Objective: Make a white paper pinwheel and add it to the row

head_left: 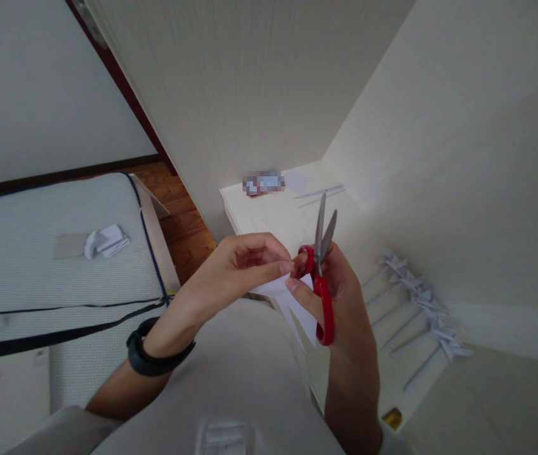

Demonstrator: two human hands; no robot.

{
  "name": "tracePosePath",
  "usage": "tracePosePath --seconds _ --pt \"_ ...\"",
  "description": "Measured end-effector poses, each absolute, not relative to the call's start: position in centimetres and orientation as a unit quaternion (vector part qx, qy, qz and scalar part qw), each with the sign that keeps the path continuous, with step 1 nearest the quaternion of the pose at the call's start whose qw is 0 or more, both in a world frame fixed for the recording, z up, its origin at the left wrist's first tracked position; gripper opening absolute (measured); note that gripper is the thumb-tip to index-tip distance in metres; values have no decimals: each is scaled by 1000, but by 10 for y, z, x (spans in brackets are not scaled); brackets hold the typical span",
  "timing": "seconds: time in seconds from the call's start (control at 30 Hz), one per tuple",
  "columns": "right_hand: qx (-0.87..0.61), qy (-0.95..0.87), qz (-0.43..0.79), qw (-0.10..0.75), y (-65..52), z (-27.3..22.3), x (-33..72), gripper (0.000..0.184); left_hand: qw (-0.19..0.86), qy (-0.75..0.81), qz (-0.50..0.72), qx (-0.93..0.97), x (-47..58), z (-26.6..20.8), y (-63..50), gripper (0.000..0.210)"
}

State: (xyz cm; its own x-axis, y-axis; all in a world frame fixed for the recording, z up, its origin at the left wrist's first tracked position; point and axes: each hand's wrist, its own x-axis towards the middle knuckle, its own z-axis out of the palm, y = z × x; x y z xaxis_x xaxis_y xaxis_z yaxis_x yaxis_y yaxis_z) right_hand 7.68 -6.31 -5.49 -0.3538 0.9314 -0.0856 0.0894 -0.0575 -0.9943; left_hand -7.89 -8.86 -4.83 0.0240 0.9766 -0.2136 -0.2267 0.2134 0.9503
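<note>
A piece of white paper (299, 309) with slits cut into it hangs between my two hands, in front of my shirt. My left hand (254, 262) pinches the paper's upper edge between thumb and fingers. Close beside it, my right hand (335, 291) holds red-handled scissors (324, 272), blades pointing up and slightly apart. The thumb and a finger of that hand also grip the paper. The tips of my fingers hide where exactly the paper is folded or pinched.
On the white desk (259, 215) lie a phone-like object (263, 183), blurred out, and thin sticks (320, 191). Several paper pinwheels (420, 294) on sticks line the right wall. To the left, a mattress (60, 215) bears crumpled paper (107, 241). A strap (69, 335) crosses it.
</note>
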Motion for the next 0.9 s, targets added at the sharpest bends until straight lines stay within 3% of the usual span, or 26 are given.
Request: tracePosePath --seconds 0.27,0.57,0.9 --pt "-450 -563 593 360 -66 -52 76 26 597 520 488 367 -76 -44 -88 21" --pt "-545 -523 544 365 -85 -30 70 21 616 462 430 472 -84 -53 -85 14" --pt "-429 -498 626 420 -47 -81 99 28 575 514 442 458 -89 -66 -82 14"
